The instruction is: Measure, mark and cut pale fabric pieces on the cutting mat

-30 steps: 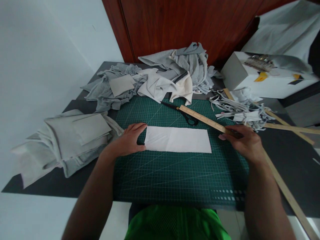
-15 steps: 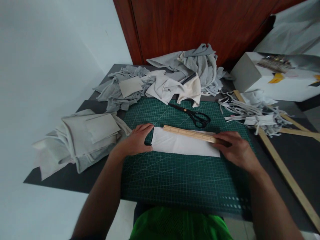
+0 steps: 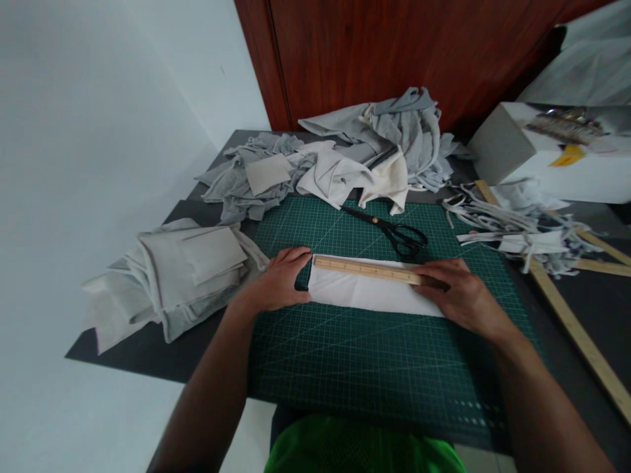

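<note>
A white strip of fabric [image 3: 365,295] lies flat on the green cutting mat [image 3: 374,358]. Along its upper part rests a wooden ruler [image 3: 362,268], its left end close to the fabric's left edge. My right hand [image 3: 458,289] is closed around the ruler's right end and covers the fabric's right corner. At the left edge of the fabric sits my left hand [image 3: 283,279], thumb and fingers spread apart, fingertips touching the fabric's edge. Black scissors [image 3: 389,230] lie on the mat just beyond the ruler.
Folded grey cloth [image 3: 172,276] is stacked at the left. Crumpled fabric scraps [image 3: 340,171] lie along the back. At the right are a heap of cut strips [image 3: 522,230], a long wooden stick [image 3: 576,335] and a white box [image 3: 557,157].
The ruler has slid left along the fabric and now lies nearer the left edge, with my right hand still on its end. My left hand stays at the fabric's edge. The whole view has shifted slightly.
</note>
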`<control>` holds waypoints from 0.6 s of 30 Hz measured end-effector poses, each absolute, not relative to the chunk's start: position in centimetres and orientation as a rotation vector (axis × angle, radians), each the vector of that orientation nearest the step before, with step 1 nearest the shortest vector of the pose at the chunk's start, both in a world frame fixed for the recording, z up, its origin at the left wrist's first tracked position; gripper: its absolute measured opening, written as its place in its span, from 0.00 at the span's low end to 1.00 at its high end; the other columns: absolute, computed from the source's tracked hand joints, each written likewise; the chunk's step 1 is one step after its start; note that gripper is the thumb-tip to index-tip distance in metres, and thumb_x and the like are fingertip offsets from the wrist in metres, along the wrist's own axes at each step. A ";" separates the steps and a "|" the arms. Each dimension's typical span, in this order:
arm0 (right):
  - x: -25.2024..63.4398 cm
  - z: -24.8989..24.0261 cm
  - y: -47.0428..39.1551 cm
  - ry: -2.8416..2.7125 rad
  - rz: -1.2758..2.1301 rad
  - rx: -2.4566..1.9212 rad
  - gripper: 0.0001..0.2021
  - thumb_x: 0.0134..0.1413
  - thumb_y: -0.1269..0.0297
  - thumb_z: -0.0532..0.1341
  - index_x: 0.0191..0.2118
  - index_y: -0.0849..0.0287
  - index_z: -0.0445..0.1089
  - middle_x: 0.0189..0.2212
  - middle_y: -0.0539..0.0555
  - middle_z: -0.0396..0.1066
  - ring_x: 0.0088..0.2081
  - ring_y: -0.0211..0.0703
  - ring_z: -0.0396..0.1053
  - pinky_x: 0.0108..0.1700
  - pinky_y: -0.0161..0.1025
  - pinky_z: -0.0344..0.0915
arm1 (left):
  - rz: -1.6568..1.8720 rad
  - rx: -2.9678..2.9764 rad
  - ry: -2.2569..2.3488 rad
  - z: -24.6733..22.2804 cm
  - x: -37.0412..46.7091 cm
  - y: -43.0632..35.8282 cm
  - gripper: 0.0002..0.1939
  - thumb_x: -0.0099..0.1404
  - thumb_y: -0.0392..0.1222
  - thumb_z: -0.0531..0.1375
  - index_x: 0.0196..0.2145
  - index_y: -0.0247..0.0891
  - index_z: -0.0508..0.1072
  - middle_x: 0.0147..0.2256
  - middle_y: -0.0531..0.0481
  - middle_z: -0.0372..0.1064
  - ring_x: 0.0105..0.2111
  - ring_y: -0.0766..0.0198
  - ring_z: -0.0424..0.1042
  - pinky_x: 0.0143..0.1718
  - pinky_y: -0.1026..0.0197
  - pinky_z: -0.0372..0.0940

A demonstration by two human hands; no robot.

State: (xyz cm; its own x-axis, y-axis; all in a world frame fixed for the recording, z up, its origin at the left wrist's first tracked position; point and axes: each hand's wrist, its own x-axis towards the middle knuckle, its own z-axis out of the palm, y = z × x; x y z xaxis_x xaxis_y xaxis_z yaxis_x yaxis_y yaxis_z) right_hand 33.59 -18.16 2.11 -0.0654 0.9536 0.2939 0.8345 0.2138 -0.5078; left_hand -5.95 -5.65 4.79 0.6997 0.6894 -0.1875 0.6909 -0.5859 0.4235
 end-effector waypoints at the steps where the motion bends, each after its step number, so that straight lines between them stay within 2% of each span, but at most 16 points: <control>1: 33.5 2.2 -18.1 -1.932 0.271 -1.645 0.13 0.61 0.55 0.64 0.47 0.51 0.82 0.44 0.56 0.81 0.47 0.56 0.74 0.50 0.54 0.74 | -0.009 2.439 1.061 4.8 -6.0 -5.7 0.47 0.59 0.49 0.68 0.72 0.39 0.57 0.73 0.37 0.50 0.71 0.42 0.51 0.72 0.39 0.49; 14: 33.3 1.8 -17.4 -1.982 0.209 -1.620 0.14 0.63 0.55 0.64 0.49 0.50 0.81 0.43 0.56 0.81 0.47 0.57 0.73 0.50 0.54 0.72 | -0.020 2.439 1.077 4.9 -5.9 -5.8 0.45 0.60 0.48 0.68 0.71 0.38 0.58 0.73 0.39 0.50 0.71 0.43 0.51 0.73 0.42 0.49; 18: 33.1 2.1 -17.5 -1.998 0.154 -1.638 0.13 0.67 0.58 0.60 0.46 0.51 0.82 0.42 0.56 0.82 0.46 0.57 0.73 0.48 0.53 0.70 | -0.032 2.428 1.087 5.1 -5.8 -5.9 0.45 0.60 0.48 0.67 0.71 0.38 0.58 0.73 0.39 0.50 0.71 0.43 0.51 0.73 0.41 0.49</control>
State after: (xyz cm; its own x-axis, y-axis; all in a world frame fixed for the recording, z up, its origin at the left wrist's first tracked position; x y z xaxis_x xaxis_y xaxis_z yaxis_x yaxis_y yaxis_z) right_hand 33.08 -17.46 2.07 -0.1094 0.9354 0.3363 0.8727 0.2524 -0.4180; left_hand -5.81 -5.94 5.12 0.6849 0.6978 -0.2096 0.7089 -0.5717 0.4130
